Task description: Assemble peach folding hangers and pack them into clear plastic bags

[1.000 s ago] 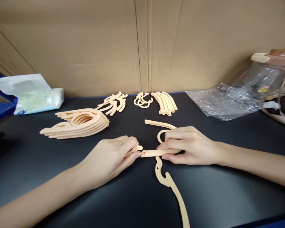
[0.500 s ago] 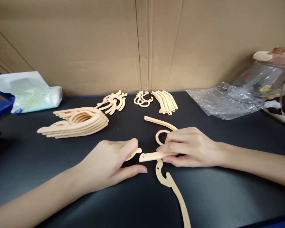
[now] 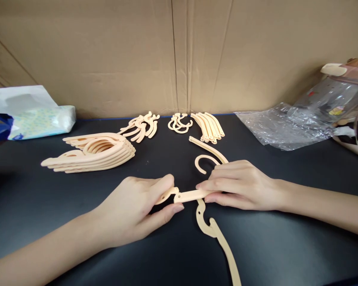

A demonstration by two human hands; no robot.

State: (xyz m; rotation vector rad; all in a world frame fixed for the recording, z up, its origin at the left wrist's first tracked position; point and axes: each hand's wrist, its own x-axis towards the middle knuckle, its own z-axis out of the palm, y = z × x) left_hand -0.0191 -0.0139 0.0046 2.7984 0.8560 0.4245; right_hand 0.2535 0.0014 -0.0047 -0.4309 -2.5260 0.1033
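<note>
Between finger and thumb, my left hand (image 3: 143, 208) grips a cream curved hanger piece (image 3: 164, 196), most of it hidden by the fingers. My right hand (image 3: 238, 184) is closed on a straight cream hanger arm (image 3: 191, 196). The arm's holed end meets the tip of the curved piece; whether they are joined I cannot tell. Beyond the right hand lie a curved hanger hook (image 3: 199, 162) and another hanger arm (image 3: 207, 147), both partly hidden. A longer curved hanger piece (image 3: 225, 246) runs from under the right hand towards the front edge.
Stacked hanger bodies (image 3: 107, 161) lie at left. Along the back sit curved pieces (image 3: 141, 126), hooks (image 3: 179, 124) and arms (image 3: 207, 126). A tissue pack (image 3: 43, 119) stands back left; clear plastic wrap (image 3: 270, 125) and a bottle (image 3: 331, 95) are at right.
The arm's end and the curved piece's tip, formerly slightly apart, now touch. The hook and the loose arm by my right hand have shifted a little.
</note>
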